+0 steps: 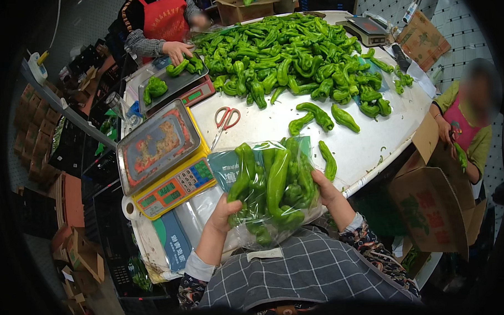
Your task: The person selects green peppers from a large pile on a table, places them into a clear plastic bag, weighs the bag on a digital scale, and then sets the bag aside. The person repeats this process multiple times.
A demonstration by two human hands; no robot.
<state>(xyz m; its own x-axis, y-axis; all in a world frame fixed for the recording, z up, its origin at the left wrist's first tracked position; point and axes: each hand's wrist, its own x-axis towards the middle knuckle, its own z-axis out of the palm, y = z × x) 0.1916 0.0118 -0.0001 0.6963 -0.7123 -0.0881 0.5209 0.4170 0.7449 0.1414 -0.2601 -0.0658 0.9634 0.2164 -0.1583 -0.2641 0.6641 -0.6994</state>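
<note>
A clear plastic bag of long green peppers (278,185) is held between my two hands, just above the near edge of the white table (251,124). My left hand (224,212) grips the bag's left side, and my right hand (330,192) grips its right side. Beyond the bag, red-handled scissors (225,121) lie on the table, with a few loose green peppers (313,115) to their right. A large heap of green peppers (281,52) covers the far part. To the left stands a yellow digital scale (178,189) with a stained metal tray (158,146).
Across the table, a co-worker's hand (177,51) touches peppers on a second scale (197,90). Another person (463,129) at the right holds a pepper beside an open cardboard box (432,205). Printed bags (171,241) and a tape roll (130,207) lie near left; another scale (366,28) stands far right.
</note>
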